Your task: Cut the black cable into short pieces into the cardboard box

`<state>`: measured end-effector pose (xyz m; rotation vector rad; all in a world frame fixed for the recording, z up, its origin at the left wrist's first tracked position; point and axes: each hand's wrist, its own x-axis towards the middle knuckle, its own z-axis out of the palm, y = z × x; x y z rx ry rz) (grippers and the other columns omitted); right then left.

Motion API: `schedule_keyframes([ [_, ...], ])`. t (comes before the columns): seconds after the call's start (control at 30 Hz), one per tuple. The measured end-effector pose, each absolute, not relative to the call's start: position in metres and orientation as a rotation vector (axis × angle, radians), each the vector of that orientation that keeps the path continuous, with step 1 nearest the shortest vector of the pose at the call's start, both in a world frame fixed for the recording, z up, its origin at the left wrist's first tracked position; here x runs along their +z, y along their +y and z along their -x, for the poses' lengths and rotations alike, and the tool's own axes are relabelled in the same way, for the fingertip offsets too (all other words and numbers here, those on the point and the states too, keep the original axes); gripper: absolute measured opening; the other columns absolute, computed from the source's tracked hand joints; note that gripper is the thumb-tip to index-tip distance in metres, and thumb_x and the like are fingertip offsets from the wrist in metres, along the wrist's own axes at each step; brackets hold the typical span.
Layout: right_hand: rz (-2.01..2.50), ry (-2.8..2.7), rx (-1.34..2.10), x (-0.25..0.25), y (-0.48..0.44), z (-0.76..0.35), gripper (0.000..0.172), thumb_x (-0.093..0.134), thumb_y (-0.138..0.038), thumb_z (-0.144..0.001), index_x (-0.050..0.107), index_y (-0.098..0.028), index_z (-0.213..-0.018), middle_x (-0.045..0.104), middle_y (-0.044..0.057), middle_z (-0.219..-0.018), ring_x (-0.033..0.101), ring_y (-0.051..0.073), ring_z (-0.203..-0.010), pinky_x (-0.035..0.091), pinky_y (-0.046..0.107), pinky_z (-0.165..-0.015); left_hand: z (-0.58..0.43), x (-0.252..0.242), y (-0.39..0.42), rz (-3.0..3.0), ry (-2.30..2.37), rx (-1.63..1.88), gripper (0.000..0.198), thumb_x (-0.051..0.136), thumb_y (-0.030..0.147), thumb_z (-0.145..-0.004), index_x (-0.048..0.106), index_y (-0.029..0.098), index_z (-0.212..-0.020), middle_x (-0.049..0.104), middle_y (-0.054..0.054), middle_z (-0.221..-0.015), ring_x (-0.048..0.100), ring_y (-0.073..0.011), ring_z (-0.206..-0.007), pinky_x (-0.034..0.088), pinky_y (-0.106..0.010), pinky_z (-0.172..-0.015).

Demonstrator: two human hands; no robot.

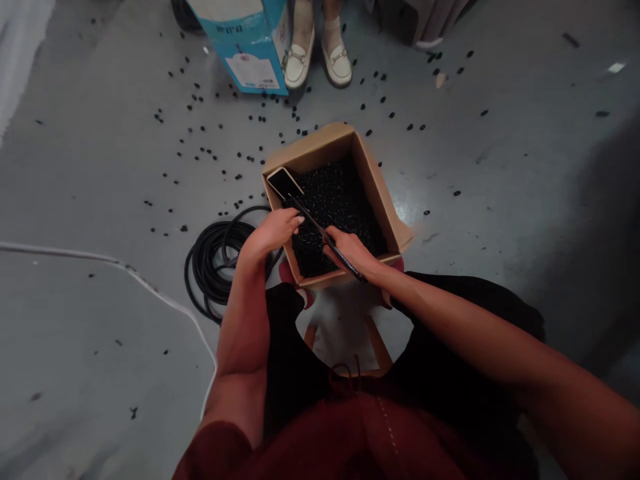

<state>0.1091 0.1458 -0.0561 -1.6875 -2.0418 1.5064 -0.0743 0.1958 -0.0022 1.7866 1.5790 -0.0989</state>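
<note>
My right hand (350,248) is wrapped round a long, thin dark tool (345,261), whose narrow end points to the upper left over an open cardboard box (383,193). My left hand (280,228) is closed with curled fingers at the box's left edge, close to the tool's far part. What those fingers hold, if anything, is hidden. Many small black pieces (327,187) fill the bottom of the box. In its upper left corner leans a small pale-rimmed container (284,181) with a dark inside. A coil of black hose (207,267) lies left of the box, partly behind my left wrist.
Small black bits (200,152) are scattered across the grey floor. Beyond the box stand a blue and white carton (253,50) and another person's feet in pale shoes (299,65). A white cable (165,299) runs along the floor at left. My knees flank the box.
</note>
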Motion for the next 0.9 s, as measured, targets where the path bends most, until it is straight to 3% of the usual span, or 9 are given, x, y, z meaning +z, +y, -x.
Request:
schedule_keyframes([
  [0.33,1.694,-2.153,1.475,-0.061,0.142,-0.112,0.021,0.047,-0.028,-0.083,0.057,-0.024,-0.101,0.068,0.006,-0.079,0.064,0.023,-0.074,0.039,0.026,-0.062,0.078,-0.011,0.196,-1.866,1.531,-0.235,0.024,0.046,0.021,-0.083,0.051,0.018,-0.059,0.052,-0.002,-0.061,0.046,-0.0143,-0.058,0.036,-0.027,-0.062],
  [0.63,1.73,-2.318,1.391,-0.065,0.143,-0.116,0.023,0.045,-0.032,-0.086,0.06,-0.021,-0.099,0.071,0.012,-0.087,0.066,0.027,-0.079,0.038,0.028,-0.062,0.083,-0.025,0.193,-1.955,1.492,-0.319,0.022,0.045,0.025,-0.083,0.056,0.018,-0.065,0.057,-0.004,-0.064,0.045,-0.0137,-0.058,0.033,-0.025,-0.056],
  [0.9,1.716,-2.213,1.416,-0.079,0.144,-0.125,0.022,0.044,-0.033,-0.091,0.058,-0.017,-0.089,0.068,0.005,-0.074,0.057,0.014,-0.058,0.037,0.023,-0.057,0.081,-0.009,0.176,-1.769,1.549,-0.099,0.027,0.041,0.028,-0.087,0.064,0.013,-0.089,0.061,-0.003,-0.075,0.05,-0.0118,-0.062,0.038,-0.022,-0.061],
])
